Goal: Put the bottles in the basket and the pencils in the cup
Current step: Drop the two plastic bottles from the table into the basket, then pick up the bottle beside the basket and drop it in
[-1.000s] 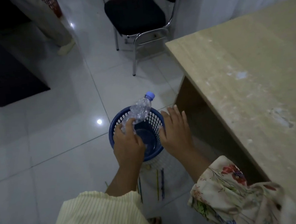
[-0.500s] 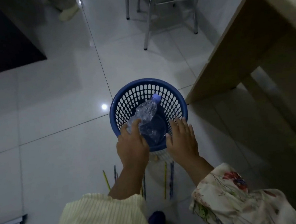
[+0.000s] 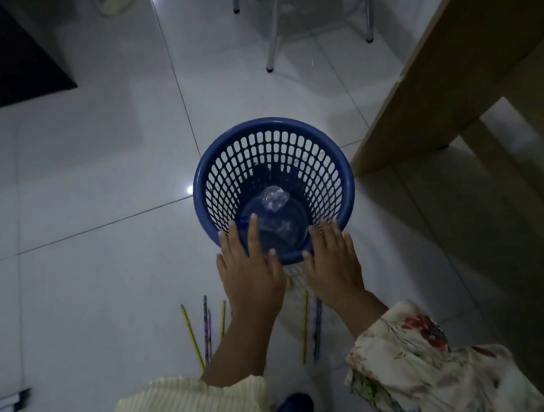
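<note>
A round blue basket (image 3: 267, 129) with a slotted wall stands on the white tiled floor. A crumpled clear plastic bottle (image 3: 274, 202) lies at its bottom, its blue cap under my left fingers. My left hand (image 3: 248, 268) hovers over the near rim, fingers spread, holding nothing. My right hand (image 3: 332, 263) is beside it at the rim's near right, also spread and empty. Several pencils (image 3: 206, 330) lie on the floor just behind my hands, yellow and blue, more pencils (image 3: 310, 326) between my forearms. No cup shows.
A wooden table (image 3: 443, 63) with its leg stands close on the right of the basket. Metal chair legs (image 3: 273, 27) are at the back. A dark mat (image 3: 3, 56) lies at far left. A white bar (image 3: 6, 403) lies on the floor at lower left.
My left hand has let go of the bottle, which dropped to the basket's bottom. My view has tilted down and closer over the basket; both hands stay at its near rim.
</note>
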